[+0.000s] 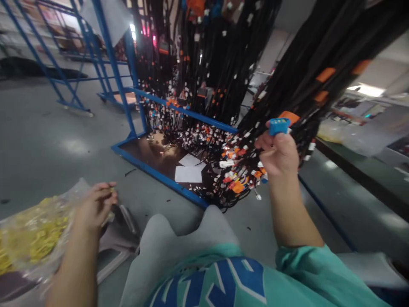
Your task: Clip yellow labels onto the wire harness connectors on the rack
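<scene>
My right hand point(280, 155) is closed around a blue connector point(279, 126), held up with its pin face toward me. An orange part point(289, 117) shows just behind the connector, next to the thick bundle of black cables point(297, 64). At the lower left, my left hand point(98, 202) has its fingers pinched together beside a clear plastic bag point(75, 194). Something small, too blurred to name, may be between those fingertips. Inside the bag lie many small yellow pieces point(47, 238).
A blue metal rack point(159, 172) stands ahead, hung with black cables ending in white and orange connectors point(238, 185). White papers point(189, 174) lie on its base board. A grey chair-like support point(119, 234) is under the bag. More blue frames point(75, 85) stand far left.
</scene>
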Motion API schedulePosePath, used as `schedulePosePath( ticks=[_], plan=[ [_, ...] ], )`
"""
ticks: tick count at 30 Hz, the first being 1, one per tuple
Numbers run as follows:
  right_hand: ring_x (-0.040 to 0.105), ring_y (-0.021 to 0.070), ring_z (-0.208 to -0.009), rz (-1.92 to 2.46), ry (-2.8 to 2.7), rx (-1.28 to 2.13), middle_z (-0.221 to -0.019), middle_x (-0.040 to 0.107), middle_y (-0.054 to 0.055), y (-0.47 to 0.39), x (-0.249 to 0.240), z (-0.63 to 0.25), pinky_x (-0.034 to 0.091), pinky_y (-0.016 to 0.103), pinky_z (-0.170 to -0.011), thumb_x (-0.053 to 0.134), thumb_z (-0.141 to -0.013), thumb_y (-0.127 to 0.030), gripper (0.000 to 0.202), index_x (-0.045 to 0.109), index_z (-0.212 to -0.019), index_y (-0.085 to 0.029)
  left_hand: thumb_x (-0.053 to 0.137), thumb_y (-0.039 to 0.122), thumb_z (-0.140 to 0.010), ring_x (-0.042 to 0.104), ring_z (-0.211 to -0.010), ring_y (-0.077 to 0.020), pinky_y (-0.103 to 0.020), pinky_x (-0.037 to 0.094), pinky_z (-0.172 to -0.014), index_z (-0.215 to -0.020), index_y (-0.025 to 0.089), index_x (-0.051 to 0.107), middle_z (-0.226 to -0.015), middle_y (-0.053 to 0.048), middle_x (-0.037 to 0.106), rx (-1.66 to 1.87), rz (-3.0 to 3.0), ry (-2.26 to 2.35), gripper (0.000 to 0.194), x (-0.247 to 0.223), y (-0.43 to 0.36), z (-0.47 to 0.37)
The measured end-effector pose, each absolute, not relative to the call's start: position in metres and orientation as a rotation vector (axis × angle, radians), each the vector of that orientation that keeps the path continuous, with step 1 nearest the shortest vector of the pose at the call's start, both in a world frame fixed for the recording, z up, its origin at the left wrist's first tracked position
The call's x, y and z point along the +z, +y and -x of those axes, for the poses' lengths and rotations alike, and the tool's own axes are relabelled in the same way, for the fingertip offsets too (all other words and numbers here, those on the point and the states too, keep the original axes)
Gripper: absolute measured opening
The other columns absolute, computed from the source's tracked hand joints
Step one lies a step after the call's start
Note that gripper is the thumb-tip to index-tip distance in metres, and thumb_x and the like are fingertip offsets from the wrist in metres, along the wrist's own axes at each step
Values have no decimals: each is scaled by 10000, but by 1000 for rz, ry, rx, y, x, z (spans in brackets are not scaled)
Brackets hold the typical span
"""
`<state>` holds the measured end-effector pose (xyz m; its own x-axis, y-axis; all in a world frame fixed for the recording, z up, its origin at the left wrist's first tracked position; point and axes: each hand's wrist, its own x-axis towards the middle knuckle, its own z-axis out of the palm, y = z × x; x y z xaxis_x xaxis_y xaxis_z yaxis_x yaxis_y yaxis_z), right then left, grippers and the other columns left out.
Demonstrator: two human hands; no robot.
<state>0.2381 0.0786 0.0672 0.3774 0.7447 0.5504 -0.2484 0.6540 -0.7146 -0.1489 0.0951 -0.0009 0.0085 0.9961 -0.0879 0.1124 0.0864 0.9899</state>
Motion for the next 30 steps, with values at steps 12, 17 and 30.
schedulePosePath(
  ticks=[12,17,30],
  plan=[
    [302,77,-505,510,-1119,607,-598,319,-50,41,73,-227,335,253,-511,675,-591,-614,511,376,-686,-211,782,472,-568,291,-388,-10,-129,229,-346,-871,140,566,-558,69,431,606,-873,505,499,-23,13,-81],
    [497,133,-675,790,-1374,248,-769,537,15,37,65,-233,458,314,-675,493,-764,-661,462,482,-868,-211,443,564,-841,213,-301,-23,-132,175,-279,-701,108,576,-428,74,332,506,-713,512,495,-1,5,-89],
    [559,186,-1003,907,-1933,-294,-1144,616,65,-16,10,-245,421,368,-834,407,-879,-164,281,563,-1110,-206,116,544,-914,226,-285,-48,-147,187,-271,-618,111,575,-397,34,335,341,-692,458,696,31,-3,-90]
  ],
)
